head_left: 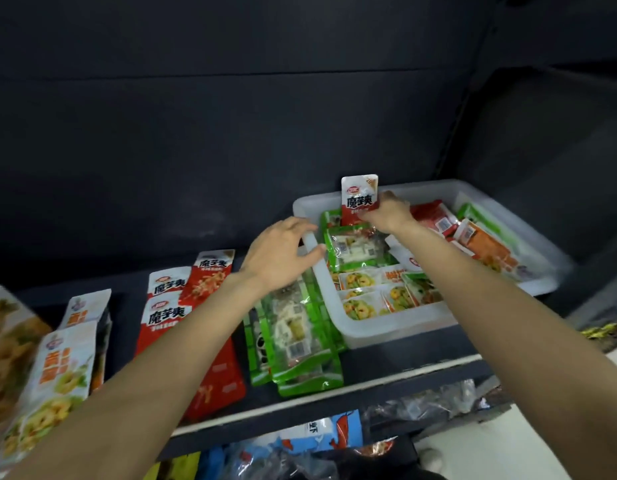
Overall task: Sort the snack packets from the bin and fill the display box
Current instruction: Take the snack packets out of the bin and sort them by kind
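A white plastic bin [376,332] sits on the dark shelf at right, holding several mixed snack packets. My right hand [390,213] holds a red-and-white packet [359,197] upright above the bin's far left corner. My left hand [281,252] grips the bin's left rim, fingers curled over the edge. Left of the bin lie sorted piles: green packets [293,341], red packets [210,306] and white-orange packets [66,358]. No display box can be clearly made out.
The dark shelf [386,362] has a raised front edge. Below it lie more packets, one blue-and-white [321,434]. A yellow-printed pack [2,341] stands at the far left. Dark panels close off the back and right.
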Tool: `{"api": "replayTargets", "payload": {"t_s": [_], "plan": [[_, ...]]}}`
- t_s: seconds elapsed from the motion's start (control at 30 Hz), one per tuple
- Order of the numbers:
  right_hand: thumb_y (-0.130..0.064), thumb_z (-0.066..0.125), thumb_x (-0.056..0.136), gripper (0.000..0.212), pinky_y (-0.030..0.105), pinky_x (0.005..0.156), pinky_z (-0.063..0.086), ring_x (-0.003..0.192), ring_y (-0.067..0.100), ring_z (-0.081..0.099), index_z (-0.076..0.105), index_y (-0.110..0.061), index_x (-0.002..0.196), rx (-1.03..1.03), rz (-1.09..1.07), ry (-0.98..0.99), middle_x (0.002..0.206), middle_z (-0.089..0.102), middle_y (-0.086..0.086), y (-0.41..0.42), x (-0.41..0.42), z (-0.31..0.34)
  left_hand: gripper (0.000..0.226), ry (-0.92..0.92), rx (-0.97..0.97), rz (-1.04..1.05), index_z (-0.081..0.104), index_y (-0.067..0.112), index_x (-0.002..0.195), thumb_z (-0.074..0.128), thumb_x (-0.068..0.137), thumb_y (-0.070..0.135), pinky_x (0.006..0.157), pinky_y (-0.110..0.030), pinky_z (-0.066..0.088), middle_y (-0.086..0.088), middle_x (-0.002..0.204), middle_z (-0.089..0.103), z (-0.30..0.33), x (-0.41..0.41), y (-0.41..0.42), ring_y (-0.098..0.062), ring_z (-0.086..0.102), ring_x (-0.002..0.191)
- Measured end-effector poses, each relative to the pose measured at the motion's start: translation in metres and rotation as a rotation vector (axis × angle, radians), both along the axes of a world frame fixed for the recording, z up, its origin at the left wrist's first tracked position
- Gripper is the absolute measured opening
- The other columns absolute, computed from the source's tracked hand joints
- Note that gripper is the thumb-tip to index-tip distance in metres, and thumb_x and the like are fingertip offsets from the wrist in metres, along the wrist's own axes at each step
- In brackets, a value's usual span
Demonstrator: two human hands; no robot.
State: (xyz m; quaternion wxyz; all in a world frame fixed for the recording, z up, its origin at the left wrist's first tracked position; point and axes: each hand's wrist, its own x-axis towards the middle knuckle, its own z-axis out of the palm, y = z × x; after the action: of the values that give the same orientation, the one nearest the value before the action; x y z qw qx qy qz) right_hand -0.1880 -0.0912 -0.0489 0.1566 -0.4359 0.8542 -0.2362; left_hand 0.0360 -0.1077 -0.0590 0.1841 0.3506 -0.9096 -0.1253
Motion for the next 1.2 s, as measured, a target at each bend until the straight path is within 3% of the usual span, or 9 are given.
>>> {"api": "replayTargets", "payload": {"t_s": [0.07, 0.2, 0.43, 0.53, 0.67, 0.73, 0.93, 1.03, 1.2], "plan": [[-0.041, 0.065, 0.086, 0.066, 0.034, 0.095, 0.038, 0.124, 0.030, 0.048, 0.040, -0.005, 0.135, 0.007, -0.078, -0.020, 0.133, 0.052, 0.014, -0.011, -0.004, -0.003, 0.047, 0.001, 0.004, 0.002, 0.052, 0.022, 0.132, 0.049, 0.092, 0.048, 0.098, -0.026, 0.035, 0.007, 0.140, 0.046, 0.000, 0.000, -0.001, -0.014, 0.045, 0.125], [-0.037, 0.062, 0.090, 0.038, 0.026, 0.082, 0.036, 0.113, 0.025, 0.057, 0.061, -0.015, 0.122, -0.061, 0.001, 0.011, 0.121, 0.064, 0.008, -0.009, 0.001, -0.004, 0.046, 0.042, 0.061, 0.041, 0.051, 0.020, 0.133, 0.055, 0.091, 0.040, 0.099, -0.030, 0.038, 0.000, 0.136, 0.050, 0.010, -0.008, -0.002, -0.018, 0.047, 0.124], [-0.032, 0.056, 0.094, 0.025, 0.043, 0.085, 0.051, 0.099, 0.025, 0.063, 0.062, -0.016, 0.111, -0.536, 0.015, 0.022, 0.104, 0.069, 0.005, 0.051, 0.042, 0.051, 0.058, 0.601, 0.564, 0.076, 0.036, 0.020, 0.141, 0.062, 0.090, 0.031, 0.099, -0.027, 0.041, -0.001, 0.136, 0.049, 0.039, -0.019, 0.018, -0.012, 0.050, 0.119], [-0.030, 0.062, 0.091, 0.019, 0.042, 0.081, 0.055, 0.091, 0.018, 0.066, 0.065, -0.013, 0.099, -0.569, 0.080, -0.143, 0.097, 0.071, 0.005, 0.083, 0.068, 0.079, 0.055, 0.716, 0.663, -0.011, 0.040, 0.023, 0.138, 0.064, 0.088, 0.026, 0.089, -0.021, 0.047, 0.001, 0.120, 0.061, 0.058, -0.001, 0.042, -0.011, 0.059, 0.108], [-0.021, 0.061, 0.092, 0.019, 0.019, 0.050, 0.050, 0.067, 0.007, 0.065, 0.061, -0.011, 0.108, -0.504, 0.241, -0.412, 0.090, 0.070, 0.007, 0.117, 0.131, 0.084, 0.049, 0.785, 0.613, 0.024, 0.047, 0.029, 0.127, 0.068, 0.085, 0.017, 0.072, -0.021, 0.054, 0.001, 0.102, 0.066, 0.056, 0.059, 0.075, -0.011, 0.066, 0.085], [-0.014, 0.062, 0.091, 0.026, 0.023, 0.062, 0.056, 0.074, 0.011, 0.068, 0.055, -0.013, 0.116, -0.434, 0.359, -0.518, 0.096, 0.070, 0.009, 0.122, 0.168, 0.070, 0.048, 0.819, 0.592, 0.088, 0.047, 0.027, 0.128, 0.068, 0.086, 0.015, 0.066, -0.015, 0.051, 0.000, 0.099, 0.067, 0.042, 0.096, 0.088, -0.008, 0.065, 0.079], [-0.014, 0.067, 0.087, 0.044, 0.037, 0.079, 0.057, 0.089, 0.017, 0.067, 0.048, -0.018, 0.126, -0.296, 0.443, -0.513, 0.102, 0.067, 0.001, 0.111, 0.256, 0.013, 0.048, 0.724, 0.570, 0.323, 0.046, 0.025, 0.131, 0.065, 0.088, 0.023, 0.071, -0.019, 0.055, 0.004, 0.105, 0.065, -0.006, 0.183, 0.103, -0.006, 0.064, 0.084], [-0.025, 0.070, 0.085, 0.059, 0.035, 0.080, 0.053, 0.091, 0.018, 0.065, 0.042, -0.017, 0.136, -0.250, 0.435, -0.280, 0.095, 0.065, -0.003, 0.100, 0.281, -0.013, 0.059, 0.565, 0.490, 0.388, 0.040, 0.021, 0.140, 0.066, 0.087, 0.023, 0.074, -0.021, 0.055, 0.007, 0.111, 0.062, -0.027, 0.208, 0.101, -0.002, 0.062, 0.088], [-0.036, 0.063, 0.089, 0.058, 0.029, 0.071, 0.046, 0.094, 0.023, 0.064, 0.041, -0.015, 0.138, -0.085, 0.429, 0.168, 0.109, 0.065, 0.006, 0.097, 0.291, -0.050, 0.056, 0.119, 0.228, 0.405, 0.044, 0.016, 0.139, 0.064, 0.088, 0.027, 0.106, -0.027, 0.033, -0.002, 0.141, 0.046, -0.054, 0.216, 0.097, -0.018, 0.040, 0.128]]}}
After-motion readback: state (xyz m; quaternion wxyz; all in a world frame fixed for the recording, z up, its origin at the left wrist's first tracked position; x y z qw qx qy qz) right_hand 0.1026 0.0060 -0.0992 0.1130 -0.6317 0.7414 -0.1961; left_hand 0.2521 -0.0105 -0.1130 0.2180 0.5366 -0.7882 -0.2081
